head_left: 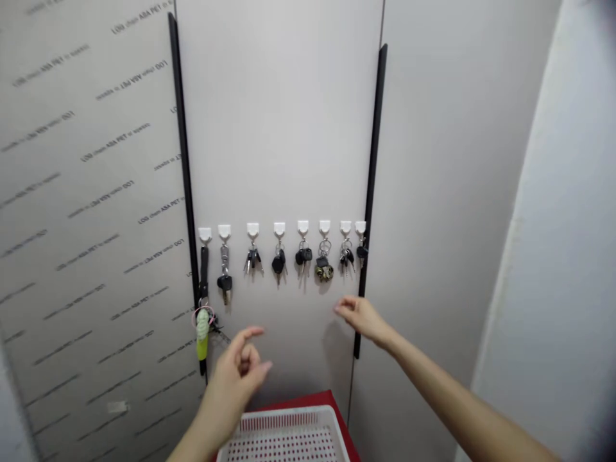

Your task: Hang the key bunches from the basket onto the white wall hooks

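My left hand [235, 372] is raised over the basket's back left side, index finger stretched out and thumb apart, holding nothing. To the right, my right hand [362, 316] hovers in front of the cabinet panel with its fingertips drawn together; nothing shows between them. Above it hang a key bunch with a greenish patterned charm [324, 272] and another key bunch [346, 258]. Nearest my left hand are keys with a pale green charm [203, 326] and a yellow-green tag [202, 348], hanging from a black strap [204, 276]. Neither hand touches any keys.
Several white hooks [253, 229] run in a row across the cabinet door [283, 128], each bearing keys. Long black handles [181, 141] flank the door. Below stands a white perforated basket [289, 418] on a red surface [323, 399]. A white wall [553, 256] rises at right.
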`<state>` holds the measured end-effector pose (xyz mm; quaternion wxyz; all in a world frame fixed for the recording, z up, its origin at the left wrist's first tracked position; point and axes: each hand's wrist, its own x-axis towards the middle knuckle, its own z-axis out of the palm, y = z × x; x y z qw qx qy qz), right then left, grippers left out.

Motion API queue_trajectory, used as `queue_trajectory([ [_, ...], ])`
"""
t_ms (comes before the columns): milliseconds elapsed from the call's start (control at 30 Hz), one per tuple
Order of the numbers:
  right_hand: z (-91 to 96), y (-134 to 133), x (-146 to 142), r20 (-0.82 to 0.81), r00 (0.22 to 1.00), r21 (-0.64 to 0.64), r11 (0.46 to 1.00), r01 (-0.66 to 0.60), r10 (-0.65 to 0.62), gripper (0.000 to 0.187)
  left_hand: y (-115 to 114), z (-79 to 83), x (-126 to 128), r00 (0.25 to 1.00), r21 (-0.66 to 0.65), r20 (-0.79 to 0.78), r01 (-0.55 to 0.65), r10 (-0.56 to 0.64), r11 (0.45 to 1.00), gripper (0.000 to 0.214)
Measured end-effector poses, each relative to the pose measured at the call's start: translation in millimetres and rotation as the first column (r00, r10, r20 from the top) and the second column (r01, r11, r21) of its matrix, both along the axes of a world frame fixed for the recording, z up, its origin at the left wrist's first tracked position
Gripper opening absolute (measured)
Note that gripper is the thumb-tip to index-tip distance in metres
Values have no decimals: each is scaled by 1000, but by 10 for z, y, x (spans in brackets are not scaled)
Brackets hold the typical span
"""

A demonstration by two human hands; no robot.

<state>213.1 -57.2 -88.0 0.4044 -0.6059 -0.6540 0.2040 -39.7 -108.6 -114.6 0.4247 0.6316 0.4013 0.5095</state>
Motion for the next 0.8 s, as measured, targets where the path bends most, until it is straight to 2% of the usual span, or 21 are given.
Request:
queue_trajectory([
  [67, -48, -73, -240, -41, 983, -72, 981, -180, 178, 35, 190, 141, 24, 998, 19, 21, -58, 57, 998, 54],
  [100, -15, -114, -360, -65, 967, -55, 967, -249, 245, 46, 246, 240, 28, 996, 56, 39, -84, 82, 995, 58],
  [167, 151, -204, -590, -139, 930, 117, 938, -326, 340, 60, 267, 488, 29, 992, 173, 78, -106, 94, 979, 67],
  [267, 486, -334, -897, -285, 856, 482, 836, -262, 432, 69, 148, 874, 64, 985, 363, 162, -113, 57, 925, 75],
  [300, 571, -363, -984, -316, 830, 561, 796, -228, 460, 70, 100, 969, 89, 982, 401, 184, -112, 40, 909, 76],
  [367, 657, -387, -1124, -347, 791, 635, 747, -198, 504, 71, 33, 1079, 149, 979, 436, 204, -96, 6, 895, 76],
  [433, 641, -372, -1212, -360, 766, 645, 735, -209, 533, 72, 14, 1091, 196, 981, 437, 195, -64, -25, 897, 74],
  [567, 532, -319, -1256, -360, 751, 628, 739, -244, 554, 71, 59, 984, 188, 987, 407, 152, -11, -56, 914, 73],
  [667, 580, -330, -1245, -357, 754, 586, 761, -279, 551, 66, 84, 870, 144, 992, 367, 95, 38, -79, 929, 69],
  [733, 635, -387, -1236, -320, 756, 557, 759, -336, 570, 58, 77, 784, 126, 993, 335, 64, 73, -100, 939, 66],
  [800, 569, -503, -1212, -238, 750, 531, 729, -431, 617, 48, 37, 716, 97, 991, 305, 53, 97, -119, 947, 64],
])
